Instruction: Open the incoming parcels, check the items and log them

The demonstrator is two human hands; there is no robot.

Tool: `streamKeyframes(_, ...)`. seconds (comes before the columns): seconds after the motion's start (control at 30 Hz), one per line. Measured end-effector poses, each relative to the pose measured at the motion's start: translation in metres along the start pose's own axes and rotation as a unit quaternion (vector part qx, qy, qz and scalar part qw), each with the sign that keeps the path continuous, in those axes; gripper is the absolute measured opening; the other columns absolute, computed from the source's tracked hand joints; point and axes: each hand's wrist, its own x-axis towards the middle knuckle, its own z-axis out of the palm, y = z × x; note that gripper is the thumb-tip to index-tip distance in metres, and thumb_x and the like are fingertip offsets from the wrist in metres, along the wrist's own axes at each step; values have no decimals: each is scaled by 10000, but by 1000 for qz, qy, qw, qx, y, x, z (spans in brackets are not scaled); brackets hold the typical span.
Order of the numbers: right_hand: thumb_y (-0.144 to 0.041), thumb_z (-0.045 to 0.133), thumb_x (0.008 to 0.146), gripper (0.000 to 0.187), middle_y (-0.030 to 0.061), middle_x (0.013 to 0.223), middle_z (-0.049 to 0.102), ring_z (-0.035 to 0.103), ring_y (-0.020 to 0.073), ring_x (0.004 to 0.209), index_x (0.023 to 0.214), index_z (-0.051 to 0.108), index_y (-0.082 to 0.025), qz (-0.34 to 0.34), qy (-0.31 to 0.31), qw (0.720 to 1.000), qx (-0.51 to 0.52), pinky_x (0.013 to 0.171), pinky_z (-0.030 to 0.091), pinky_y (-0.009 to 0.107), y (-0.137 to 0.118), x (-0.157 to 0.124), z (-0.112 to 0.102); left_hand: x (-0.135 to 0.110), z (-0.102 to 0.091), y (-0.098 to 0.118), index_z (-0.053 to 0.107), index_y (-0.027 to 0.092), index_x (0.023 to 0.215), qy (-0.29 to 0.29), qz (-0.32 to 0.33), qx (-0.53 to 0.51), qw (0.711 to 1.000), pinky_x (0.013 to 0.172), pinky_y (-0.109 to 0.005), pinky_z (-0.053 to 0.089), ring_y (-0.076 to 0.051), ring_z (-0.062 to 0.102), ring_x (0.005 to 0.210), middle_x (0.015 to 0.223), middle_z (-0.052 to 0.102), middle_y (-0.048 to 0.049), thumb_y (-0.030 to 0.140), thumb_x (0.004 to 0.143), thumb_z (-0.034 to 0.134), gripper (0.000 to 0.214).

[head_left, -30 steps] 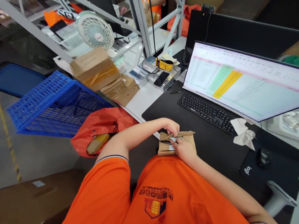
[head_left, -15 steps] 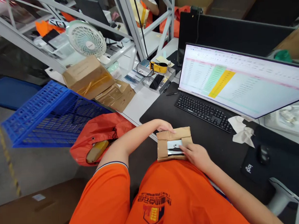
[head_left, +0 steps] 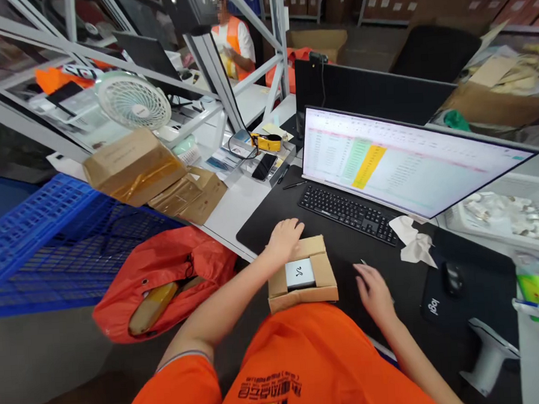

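A small cardboard box (head_left: 320, 270) sits open at the near edge of the black desk mat (head_left: 404, 285), against my orange shirt. Inside it lies a white-grey item (head_left: 299, 273). My left hand (head_left: 284, 238) rests on the box's far left flap with fingers spread flat. My right hand (head_left: 372, 286) lies on the mat to the right of the box, apart from it, fingers stretched out. A thin pale object (head_left: 362, 261) shows just beyond its fingertips; I cannot make out what it is.
A keyboard (head_left: 346, 213) and wide monitor (head_left: 398, 162) stand behind the box, with crumpled tissue (head_left: 411, 243) and a mouse (head_left: 453, 274) to the right. Left of the desk are an orange bag (head_left: 165, 274), a blue crate (head_left: 40, 238), taped cartons (head_left: 132, 167) and a fan (head_left: 133, 103). A person in orange works beyond the rack.
Both hands were at the box's flaps; the flaps now lie open, showing the white item. My right hand has left the box and moved right onto the mat. The view tilted up.
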Motion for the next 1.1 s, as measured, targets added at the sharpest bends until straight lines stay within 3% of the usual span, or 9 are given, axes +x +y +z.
streamKeyframes(0.07, -236, 437, 978, 348, 133, 1291, 587, 536, 258, 1216, 1278, 614, -217, -86, -69, 993, 41, 1054, 453, 470, -49, 23, 0, -38, 22, 10, 595, 251, 1298, 166, 32, 65, 984, 1229, -567, 100, -343, 216, 1505, 1623, 287, -120, 155, 796, 697, 521)
streamKeyframes(0.23, -288, 742, 766, 813, 253, 1536, 299, 393, 400, 1360, 1483, 405, -104, 33, -168, 985, -22, 1063, 435, 536, -118, 66, 21, -109, 82, -1, 585, 262, 1358, 204, -115, -20, 972, 1158, -656, 236, -453, 145, 1507, 1669, 105, -141, 290, 801, 695, 568)
streamKeyframes(0.4, -153, 482, 824, 692, 185, 1546, 334, 368, 274, 1418, 1504, 356, -136, 21, -153, 982, 107, 1169, 345, 466, -95, 64, 24, -133, 85, -34, 533, 272, 1396, 267, -112, -225, 930, 1183, -422, 329, -266, 410, 1424, 1553, 413, -82, 176, 818, 510, 586)
streamKeyframes(0.5, -157, 374, 854, 654, 149, 1395, 535, 538, 240, 1275, 1506, 333, -182, 87, -88, 973, 194, 1094, 439, 473, -61, 54, 14, -140, 78, -61, 571, 214, 1298, 308, -131, -405, 851, 1064, -406, 464, -248, 571, 1254, 1368, 600, -89, 169, 740, 474, 568)
streamKeyframes(0.6, -180, 349, 879, 639, 118, 1275, 619, 603, 225, 1174, 1515, 300, -204, 135, -54, 964, 223, 1004, 514, 451, -34, 41, 11, -141, 84, -83, 626, 175, 1162, 235, -190, -571, 763, 806, -359, 572, -258, 673, 1031, 1229, 673, -107, 210, 645, 509, 531)
streamKeyframes(0.8, -98, 399, 833, 609, 190, 1546, 287, 337, 328, 1403, 1436, 466, -146, 8, 5, 999, -33, 1118, 357, 570, -50, 37, 0, -136, 112, -86, 653, 198, 1192, 286, -144, -560, 764, 1044, -370, 467, -288, 560, 1270, 1353, 621, -91, 345, 711, 648, 504)
streamKeyframes(0.93, -94, 497, 824, 523, 124, 1353, 548, 491, 261, 1238, 1334, 564, -193, -148, -119, 979, -79, 1081, 388, 463, -88, 66, -21, -139, 118, -97, 263, 316, 1550, 248, -79, -681, 684, 1034, -433, 485, -307, 509, 1347, 1553, 433, -100, 739, 772, 572, 938)
streamKeyframes(1.0, -92, 532, 830, 439, 109, 1259, 616, 528, 254, 1180, 1246, 624, -195, -213, -206, 945, -136, 1069, 378, 443, -106, 77, -21, -141, 119, -108, 284, 294, 1548, 212, -48, -689, 691, 1083, -466, 442, -328, 456, 1393, 1564, 411, -128, 870, 637, 585, 1119)
streamKeyframes(1.1, -60, 474, 885, 336, 167, 1138, 663, 575, 284, 1110, 1147, 676, -122, -197, -249, 907, -277, 1035, 383, 451, -129, 82, -3, -137, 119, -116, 520, 256, 1409, 192, -75, -572, 794, 1141, -490, 370, -379, 411, 1417, 1503, 483, -166, 706, 357, 863, 1194)
